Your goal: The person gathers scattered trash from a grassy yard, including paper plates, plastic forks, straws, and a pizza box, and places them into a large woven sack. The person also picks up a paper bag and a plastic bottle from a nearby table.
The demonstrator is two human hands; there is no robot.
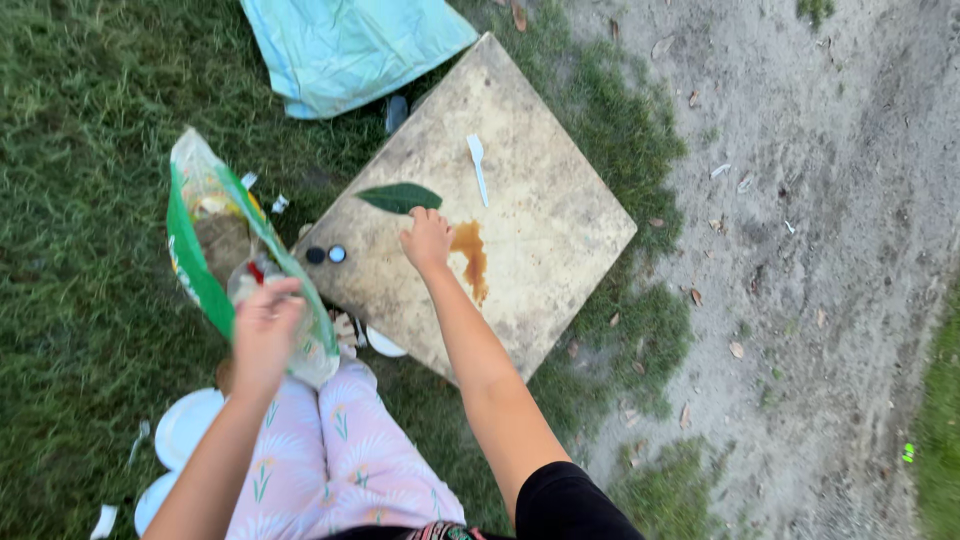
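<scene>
Clenched around the rim of a green and clear plastic bag (215, 255), my left hand (265, 330) held it up over the grass on the left, with scraps inside. I had my right hand (427, 240) resting loosely open on the stone slab (540, 230), fingertips touching the near edge of a dark green leaf (400, 197). Beside it were a brown stain (472, 258) to the right and a white plastic fork (478, 168) farther off.

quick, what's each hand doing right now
Left hand: closed, gripping the rim of the green and clear plastic bag.
Right hand: holds nothing, reaching to the green leaf on the stone slab.
</scene>
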